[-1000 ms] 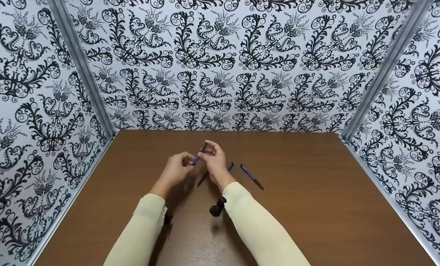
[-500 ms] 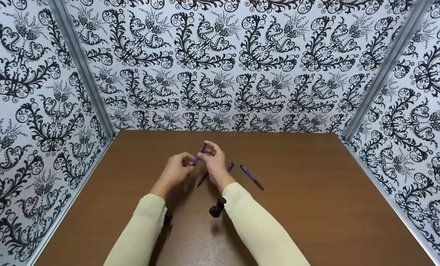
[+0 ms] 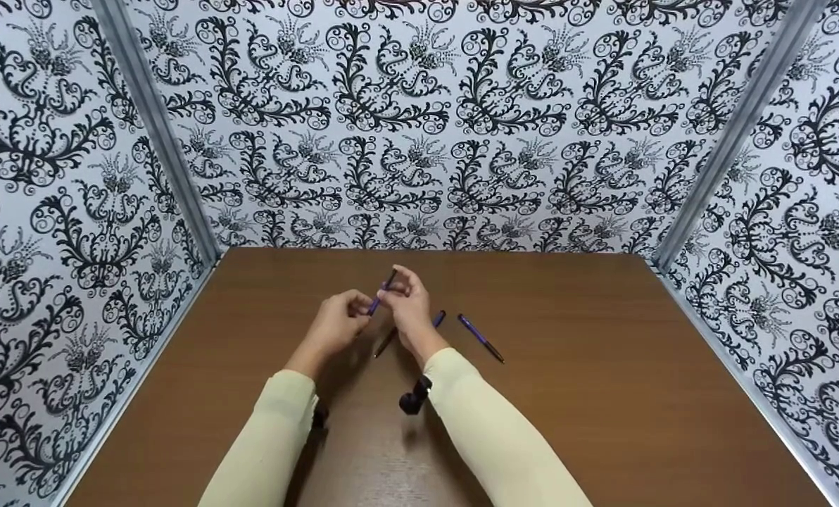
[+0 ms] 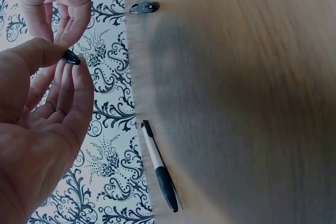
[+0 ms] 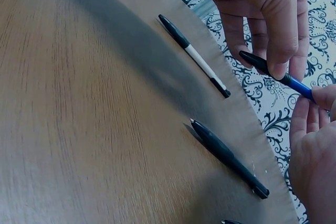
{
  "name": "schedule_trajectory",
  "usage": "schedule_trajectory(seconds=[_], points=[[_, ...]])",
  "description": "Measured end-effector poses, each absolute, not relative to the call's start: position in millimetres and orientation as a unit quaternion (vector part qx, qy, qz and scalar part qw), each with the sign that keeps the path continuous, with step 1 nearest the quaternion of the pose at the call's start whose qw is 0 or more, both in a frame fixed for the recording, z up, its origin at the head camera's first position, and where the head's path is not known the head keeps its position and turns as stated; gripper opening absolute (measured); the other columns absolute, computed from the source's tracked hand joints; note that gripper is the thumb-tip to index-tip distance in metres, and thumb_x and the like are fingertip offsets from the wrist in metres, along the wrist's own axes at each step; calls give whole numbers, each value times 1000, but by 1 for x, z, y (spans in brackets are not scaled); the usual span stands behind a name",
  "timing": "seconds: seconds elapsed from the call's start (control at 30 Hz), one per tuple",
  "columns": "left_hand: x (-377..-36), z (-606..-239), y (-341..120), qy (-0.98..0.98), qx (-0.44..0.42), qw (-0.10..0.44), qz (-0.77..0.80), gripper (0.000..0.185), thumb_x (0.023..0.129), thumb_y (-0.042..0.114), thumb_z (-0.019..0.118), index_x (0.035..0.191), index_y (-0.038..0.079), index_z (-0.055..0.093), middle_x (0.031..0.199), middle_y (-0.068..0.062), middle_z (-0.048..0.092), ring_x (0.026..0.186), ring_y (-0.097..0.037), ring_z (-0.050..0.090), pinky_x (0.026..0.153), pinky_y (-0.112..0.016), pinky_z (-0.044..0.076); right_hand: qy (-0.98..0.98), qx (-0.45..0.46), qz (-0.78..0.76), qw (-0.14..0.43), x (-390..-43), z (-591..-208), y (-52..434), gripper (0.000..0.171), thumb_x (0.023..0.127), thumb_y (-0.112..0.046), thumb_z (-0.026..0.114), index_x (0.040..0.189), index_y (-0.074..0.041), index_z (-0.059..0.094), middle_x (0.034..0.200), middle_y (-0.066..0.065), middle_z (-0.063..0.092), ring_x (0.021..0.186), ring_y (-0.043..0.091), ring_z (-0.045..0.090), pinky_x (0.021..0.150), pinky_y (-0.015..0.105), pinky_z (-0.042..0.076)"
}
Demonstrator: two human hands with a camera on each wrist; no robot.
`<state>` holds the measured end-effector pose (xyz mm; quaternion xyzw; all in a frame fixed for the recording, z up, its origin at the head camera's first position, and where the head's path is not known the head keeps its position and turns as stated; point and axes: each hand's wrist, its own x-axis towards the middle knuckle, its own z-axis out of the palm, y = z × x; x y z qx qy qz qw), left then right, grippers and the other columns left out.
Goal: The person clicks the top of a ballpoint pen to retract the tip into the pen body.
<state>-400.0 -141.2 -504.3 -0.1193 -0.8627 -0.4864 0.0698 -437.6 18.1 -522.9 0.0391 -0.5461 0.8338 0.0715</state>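
While both hands meet above the middle of the table, the scene reads as follows.

Left hand: the left hand (image 3: pixel 336 324) pinches the lower end of the held pen (image 3: pixel 382 291) between thumb and fingertips; in the left wrist view the pen's dark tip shows at the fingers (image 4: pixel 73 85).

Right hand: the right hand (image 3: pixel 408 304) grips the same pen's upper part, fingers curled round it, just beside the left hand.

Held pen: blue barrel with a dark end, tilted, lifted off the table (image 3: pixel 602 394), one end in each hand.

Middle pen: a second pen (image 3: pixel 437 318) lies on the wood right under the hands, partly hidden by the right wrist.

Right pen: a third pen (image 3: pixel 481 338), purple with a dark tip, lies slantwise near the second, not touching it.

Sleeves: cream sleeves (image 3: pixel 490 429) cover both forearms.

Surround: patterned black-and-white walls (image 3: pixel 419 127) stand on three sides of the table.
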Motion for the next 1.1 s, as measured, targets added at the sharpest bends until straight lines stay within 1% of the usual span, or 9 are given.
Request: schedule_trajectory(seconds=[0.2, 0.37, 0.43, 0.67, 0.77, 0.97, 1.03, 1.1], points=[[-401, -505, -142, -863, -116, 63, -488, 22, 97, -11, 73, 115, 2, 76, 102, -9, 75, 95, -24, 70, 84, -39, 60, -553, 36, 829, 72, -437, -523, 18, 64, 89, 24, 73, 147, -1, 62, 105, 13, 70, 93, 21, 73, 86, 30, 63], [-401, -506, -143, -862, -118, 60, -490, 21, 98, -10, 73, 115, 2, 76, 103, -10, 75, 97, -25, 71, 87, -41, 60, -559, 33, 825, 76, -437, -524, 19, 65, 89, 24, 73, 148, 0, 61, 107, 15, 70, 94, 22, 73, 86, 30, 63], [-400, -507, -143, -861, -119, 59, -492, 21, 98, -10, 73, 115, 2, 76, 103, -10, 75, 97, -24, 71, 88, -41, 60, -560, 32, 824, 76, -437, -524, 18, 66, 89, 24, 72, 149, 1, 59, 107, 15, 70, 93, 22, 72, 86, 30, 63], [-401, -509, -144, -867, -134, 87, -471, 23, 92, -10, 76, 112, 2, 78, 99, -8, 75, 92, -23, 70, 87, -42, 59, -569, 40, 818, 66, -436, -524, 20, 66, 91, 20, 71, 152, -1, 58, 102, 9, 68, 90, 19, 68, 87, 31, 61], [-401, -509, -144, -868, -133, 87, -470, 23, 92, -9, 76, 112, 3, 78, 98, -8, 75, 92, -23, 70, 87, -43, 60, -573, 39, 816, 65, -437, -524, 20, 67, 90, 20, 72, 152, -1, 58, 103, 10, 69, 91, 19, 69, 88, 31, 61], [-401, -509, -144, -867, -132, 82, -473, 22, 94, -9, 76, 113, 3, 78, 100, -9, 75, 94, -25, 70, 90, -45, 60, -586, 38, 807, 62, -438, -524, 21, 70, 91, 17, 75, 155, -3, 57, 104, 9, 68, 94, 19, 69, 86, 28, 60], [-401, -510, -145, -866, -131, 79, -476, 22, 95, -9, 75, 114, 2, 78, 101, -9, 75, 95, -25, 71, 91, -45, 60, -589, 38, 805, 60, -438, -524, 22, 71, 91, 16, 76, 156, -4, 56, 105, 9, 67, 94, 19, 71, 87, 29, 61], [-401, -510, -145, -866, -129, 78, -476, 22, 95, -8, 75, 114, 2, 78, 101, -9, 75, 95, -25, 71, 91, -46, 60, -589, 38, 805, 57, -438, -524, 22, 72, 91, 16, 76, 157, -4, 56, 107, 9, 66, 94, 19, 72, 91, 33, 62]])
